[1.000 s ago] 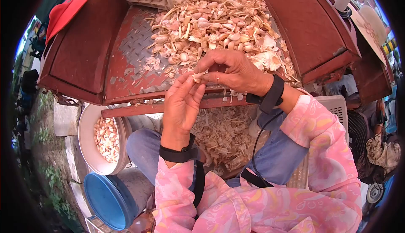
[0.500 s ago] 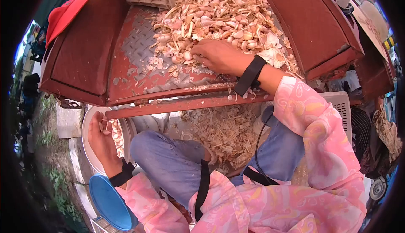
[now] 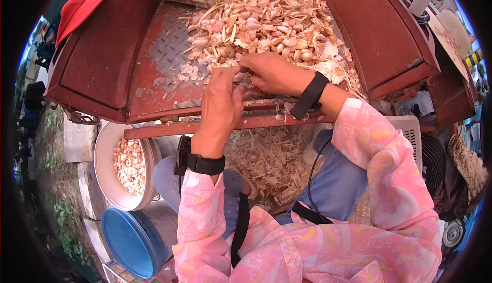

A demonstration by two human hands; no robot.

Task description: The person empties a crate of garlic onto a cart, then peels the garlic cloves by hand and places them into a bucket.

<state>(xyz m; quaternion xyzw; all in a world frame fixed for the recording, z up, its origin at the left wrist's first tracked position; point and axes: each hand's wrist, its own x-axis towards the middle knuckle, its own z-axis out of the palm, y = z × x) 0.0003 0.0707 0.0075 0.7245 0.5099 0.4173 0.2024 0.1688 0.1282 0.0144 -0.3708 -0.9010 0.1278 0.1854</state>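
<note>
Head view: left hand [image 3: 220,101] and right hand [image 3: 277,73] are together at near edge of garlic pile [image 3: 277,26]; can't tell if anything's pinched. Pile sits on metal bed [image 3: 166,52], loose cloves [image 3: 129,167] in white bucket [image 3: 105,152].

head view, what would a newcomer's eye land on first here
Probably the big heap of garlic cloves, spread over the worn metal bed at the top centre. The bright red cap at the upper left and the pink patterned sleeves below stand out too. At the left, a white bucket holds more cloves, with something round and blue below it.
</note>
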